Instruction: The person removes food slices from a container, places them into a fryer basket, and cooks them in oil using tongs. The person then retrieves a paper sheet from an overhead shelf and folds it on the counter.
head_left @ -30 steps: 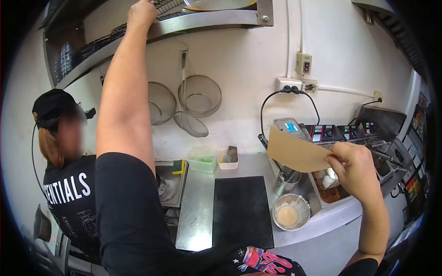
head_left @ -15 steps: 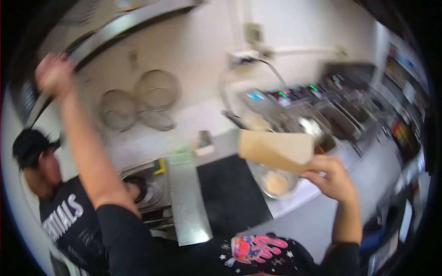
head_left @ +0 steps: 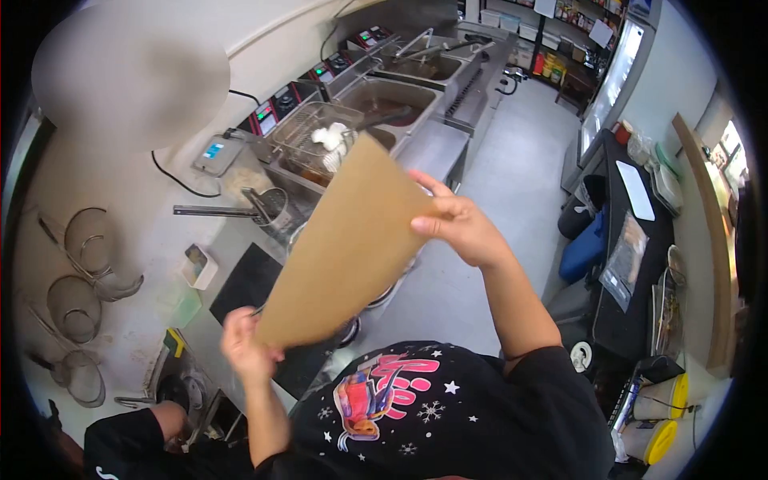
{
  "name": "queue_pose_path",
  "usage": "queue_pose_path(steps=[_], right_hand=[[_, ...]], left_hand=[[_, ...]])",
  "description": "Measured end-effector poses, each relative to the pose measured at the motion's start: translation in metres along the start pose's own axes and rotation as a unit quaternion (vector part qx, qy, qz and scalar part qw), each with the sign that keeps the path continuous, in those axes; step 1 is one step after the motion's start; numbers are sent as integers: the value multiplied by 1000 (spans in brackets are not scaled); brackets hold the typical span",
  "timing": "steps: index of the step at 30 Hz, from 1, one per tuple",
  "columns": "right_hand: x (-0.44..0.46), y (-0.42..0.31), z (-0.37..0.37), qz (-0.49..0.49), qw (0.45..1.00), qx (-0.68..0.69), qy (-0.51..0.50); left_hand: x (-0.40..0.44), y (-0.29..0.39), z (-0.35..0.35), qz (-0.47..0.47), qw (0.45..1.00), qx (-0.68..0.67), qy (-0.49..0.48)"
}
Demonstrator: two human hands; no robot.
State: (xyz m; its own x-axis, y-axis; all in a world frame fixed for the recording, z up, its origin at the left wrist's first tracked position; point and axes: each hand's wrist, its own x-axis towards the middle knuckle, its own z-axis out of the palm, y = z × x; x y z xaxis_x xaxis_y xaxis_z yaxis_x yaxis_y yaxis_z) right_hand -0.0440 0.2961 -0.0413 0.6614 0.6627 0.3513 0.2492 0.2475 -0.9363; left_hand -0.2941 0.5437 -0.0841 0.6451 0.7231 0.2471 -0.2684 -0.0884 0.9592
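A sheet of brown paper (head_left: pixel 344 240) is stretched at a slant between my two hands, above the counter. My right hand (head_left: pixel 462 224) pinches its upper right edge, thumb on the near face. At the lower left corner, my left hand (head_left: pixel 250 346) is closed on the paper, slightly blurred. Beneath the sheet, a black mat (head_left: pixel 250 280) lies on the counter, partly covered. A metal bowl's rim shows below the sheet's right edge; the rest is hidden.
Deep fryers (head_left: pixel 392 100) line the wall, with a wire basket (head_left: pixel 308 132) holding white pieces. A long-handled strainer (head_left: pixel 268 206) rests near them. Several strainers hang on the left wall. A co-worker's dark sleeve (head_left: pixel 124 440) is at lower left. Behind me on the right stands a black table (head_left: pixel 632 296).
My left hand has come down from high on the left and now grips the paper too. The sheet has turned and tilted up. My view has swung right toward the fryers and aisle.
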Motion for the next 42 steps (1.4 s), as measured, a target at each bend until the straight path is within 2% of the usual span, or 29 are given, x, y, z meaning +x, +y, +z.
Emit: queue_pose_path(steps=[1,3,4,6,7,8,10,16,17,20,21,23,24,28,32,35,38,39,42], right_hand=[[-8,10,-15,57,997,39,26],[-28,13,-47,164,969,170,68],[-39,12,-62,171,971,139,90],[-61,11,-87,191,970,79,126],[-70,12,-99,191,970,60,135],[-78,15,-109,191,970,42,141],[-91,19,-121,208,967,2,145],[-115,20,-137,252,954,-109,123],[-118,22,-142,250,952,-124,125],[-120,28,-159,249,951,-109,149],[-120,29,-163,249,950,-93,161],[-116,29,-167,221,943,-96,229],[-113,29,-169,206,938,-98,261],[-105,11,-172,237,953,-122,147],[-86,7,-156,173,951,-242,82],[-66,9,-160,218,958,-175,70],[-55,19,-167,238,964,120,23],[-52,9,-158,228,967,114,13],[-37,14,-151,241,961,-129,-42]], left_hand=[[-4,-11,22,-34,996,-29,-75],[-16,-36,66,-48,989,-82,-114],[-20,-44,78,-79,978,-114,-158],[-27,-52,99,-189,955,-95,-207],[-26,-55,103,-274,922,-82,-261],[-20,-56,106,-327,867,-67,-370],[-19,-54,129,-387,808,-40,-443],[-28,-76,180,-424,690,-98,-579],[-31,-89,181,-437,686,-106,-573],[-41,-79,197,-408,720,-69,-557],[-44,-73,202,-373,736,-36,-564],[-46,-65,208,-299,763,30,-573],[-46,-69,205,-294,771,28,-565],[-46,-83,193,-276,803,33,-528],[-42,-81,185,-264,817,77,-507],[-37,-75,181,-272,818,83,-499],[-35,-75,174,-280,829,37,-483],[-34,-76,172,-275,836,30,-474],[-36,-82,166,-261,847,9,-464]])
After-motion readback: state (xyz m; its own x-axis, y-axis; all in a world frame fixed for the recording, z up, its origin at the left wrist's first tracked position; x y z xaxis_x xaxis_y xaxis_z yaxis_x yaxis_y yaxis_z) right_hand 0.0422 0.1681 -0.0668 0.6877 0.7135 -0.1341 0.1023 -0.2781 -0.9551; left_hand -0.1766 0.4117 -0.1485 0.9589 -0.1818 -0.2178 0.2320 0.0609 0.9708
